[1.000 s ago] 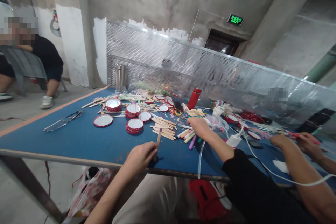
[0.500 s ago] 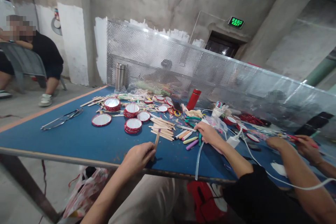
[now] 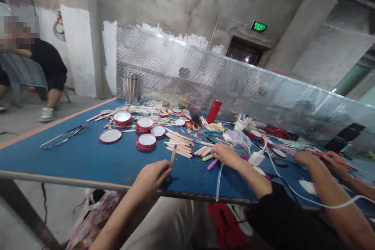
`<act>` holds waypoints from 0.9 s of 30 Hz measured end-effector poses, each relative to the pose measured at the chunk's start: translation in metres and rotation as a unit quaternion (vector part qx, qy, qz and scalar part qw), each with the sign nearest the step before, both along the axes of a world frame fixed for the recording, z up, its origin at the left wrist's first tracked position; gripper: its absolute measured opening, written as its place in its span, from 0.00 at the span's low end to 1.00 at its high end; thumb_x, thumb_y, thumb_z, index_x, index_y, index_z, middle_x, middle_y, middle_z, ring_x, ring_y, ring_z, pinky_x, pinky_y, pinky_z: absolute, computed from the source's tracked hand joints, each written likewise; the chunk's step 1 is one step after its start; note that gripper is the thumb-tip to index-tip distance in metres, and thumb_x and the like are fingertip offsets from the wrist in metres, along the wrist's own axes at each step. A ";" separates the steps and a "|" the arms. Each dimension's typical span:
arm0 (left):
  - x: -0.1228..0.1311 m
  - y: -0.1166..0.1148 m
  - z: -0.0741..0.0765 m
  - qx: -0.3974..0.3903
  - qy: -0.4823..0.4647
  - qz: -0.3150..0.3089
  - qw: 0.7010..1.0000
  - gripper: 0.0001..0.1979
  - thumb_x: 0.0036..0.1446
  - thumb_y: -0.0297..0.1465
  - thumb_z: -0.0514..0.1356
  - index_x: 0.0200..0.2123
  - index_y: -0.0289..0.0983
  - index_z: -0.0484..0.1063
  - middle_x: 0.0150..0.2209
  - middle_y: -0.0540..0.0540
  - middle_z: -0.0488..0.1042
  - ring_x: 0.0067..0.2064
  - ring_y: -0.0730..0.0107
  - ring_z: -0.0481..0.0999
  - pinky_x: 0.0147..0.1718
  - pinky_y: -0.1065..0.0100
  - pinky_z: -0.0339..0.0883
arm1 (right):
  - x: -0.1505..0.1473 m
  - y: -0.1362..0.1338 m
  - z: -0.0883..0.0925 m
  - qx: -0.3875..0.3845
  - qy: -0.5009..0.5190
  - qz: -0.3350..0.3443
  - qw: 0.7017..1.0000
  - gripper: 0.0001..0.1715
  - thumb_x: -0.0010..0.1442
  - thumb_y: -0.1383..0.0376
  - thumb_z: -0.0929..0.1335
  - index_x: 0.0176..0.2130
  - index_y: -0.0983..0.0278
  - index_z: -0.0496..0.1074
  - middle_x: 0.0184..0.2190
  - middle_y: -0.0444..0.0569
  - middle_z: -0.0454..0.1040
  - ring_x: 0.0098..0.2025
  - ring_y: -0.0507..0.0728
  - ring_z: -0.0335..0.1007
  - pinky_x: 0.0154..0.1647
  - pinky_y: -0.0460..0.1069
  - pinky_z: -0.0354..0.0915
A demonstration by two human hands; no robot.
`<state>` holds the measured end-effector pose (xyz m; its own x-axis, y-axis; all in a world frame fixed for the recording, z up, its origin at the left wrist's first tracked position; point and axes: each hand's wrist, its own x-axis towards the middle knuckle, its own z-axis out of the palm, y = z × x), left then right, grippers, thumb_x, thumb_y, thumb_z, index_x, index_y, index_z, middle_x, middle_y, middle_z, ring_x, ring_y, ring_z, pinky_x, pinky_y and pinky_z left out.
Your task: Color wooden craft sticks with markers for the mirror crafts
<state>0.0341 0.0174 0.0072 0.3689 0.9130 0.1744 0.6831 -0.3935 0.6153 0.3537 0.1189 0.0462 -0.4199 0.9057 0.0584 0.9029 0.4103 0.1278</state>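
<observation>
My left hand (image 3: 152,175) is closed near the table's front edge, pinching a wooden craft stick (image 3: 172,155) that stands upright. My right hand (image 3: 225,153) lies palm down further right with its fingers curled at a bunch of coloured markers (image 3: 208,155). What those fingers grip is hidden. Between and beyond my hands lies a pile of loose wooden sticks (image 3: 179,144). Several round red-rimmed lids (image 3: 145,140) sit behind it on the blue table (image 3: 88,156).
A co-worker's hands (image 3: 306,158) work at the right, one with a red pen. A white cable (image 3: 293,191) and clear tube (image 3: 218,181) run across the table. Metal tongs (image 3: 63,136) lie left. A steel flask (image 3: 131,86), red bottle (image 3: 213,111) and perforated screen (image 3: 205,78) stand behind.
My right hand has drawn back from the far clutter toward me and settled at the markers. My left hand has kept hold of the stick, almost still.
</observation>
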 end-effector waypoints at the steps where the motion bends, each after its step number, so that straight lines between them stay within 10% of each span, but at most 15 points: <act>1: 0.000 0.000 0.000 0.001 0.001 0.000 1.000 0.11 0.63 0.35 0.46 0.29 0.41 0.62 0.31 0.49 0.76 0.34 0.68 0.73 0.34 0.71 0.59 | -0.002 0.001 -0.001 -0.005 -0.003 0.006 1.000 0.08 0.56 0.71 0.67 0.34 0.64 0.76 0.35 0.51 0.75 0.42 0.59 0.70 0.43 0.48 0.60; 16: -0.001 0.002 -0.005 0.013 0.006 0.001 1.000 0.12 0.63 0.37 0.45 0.29 0.41 0.62 0.29 0.49 0.74 0.32 0.68 0.72 0.33 0.71 0.59 | 0.012 0.013 0.023 0.072 0.048 -0.089 0.992 0.18 0.59 0.75 0.59 0.41 0.64 0.74 0.42 0.53 0.76 0.43 0.57 0.70 0.40 0.47 0.59; 27: -0.002 0.004 -0.012 0.025 -0.008 -0.002 1.000 0.14 0.63 0.38 0.45 0.28 0.41 0.62 0.29 0.50 0.73 0.32 0.68 0.71 0.32 0.70 0.58 | -0.014 -0.007 0.014 -0.019 -0.030 0.000 0.999 0.09 0.53 0.74 0.67 0.31 0.63 0.76 0.36 0.51 0.78 0.42 0.58 0.72 0.40 0.47 0.59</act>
<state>0.0322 0.0218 -0.0045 0.3692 0.9014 0.2261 0.6717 -0.4270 0.6053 0.3401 0.1117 0.0607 -0.4220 0.9066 -0.0012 0.8939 0.4163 0.1663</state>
